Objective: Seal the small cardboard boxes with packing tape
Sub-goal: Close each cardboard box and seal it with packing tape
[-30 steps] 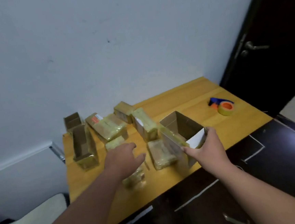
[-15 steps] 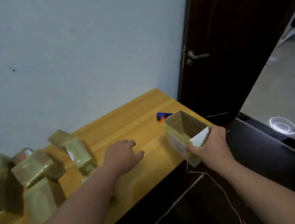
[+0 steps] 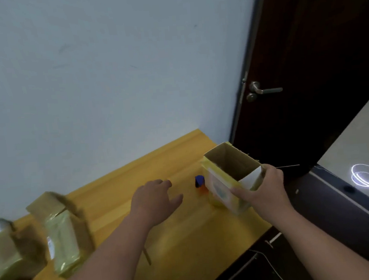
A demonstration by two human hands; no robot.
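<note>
Yellow table [image 3: 170,248] by dark door [image 3: 319,61]; right hand [image 3: 264,188] grips open box [image 3: 231,176], left hand [image 3: 154,199] released.

Both forearms are bare to the frame edge; the left hand [image 3: 154,200] and right hand [image 3: 265,192] wear nothing.

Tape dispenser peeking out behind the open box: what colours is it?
Blue on top, orange below; the tape dispenser shows in the head view, mostly hidden by the box.

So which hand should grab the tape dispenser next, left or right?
Left, most likely. The left hand is empty, fingers spread, right beside the blue and orange tape dispenser. The right hand is busy gripping the open cardboard box, which partly hides the dispenser.
</note>
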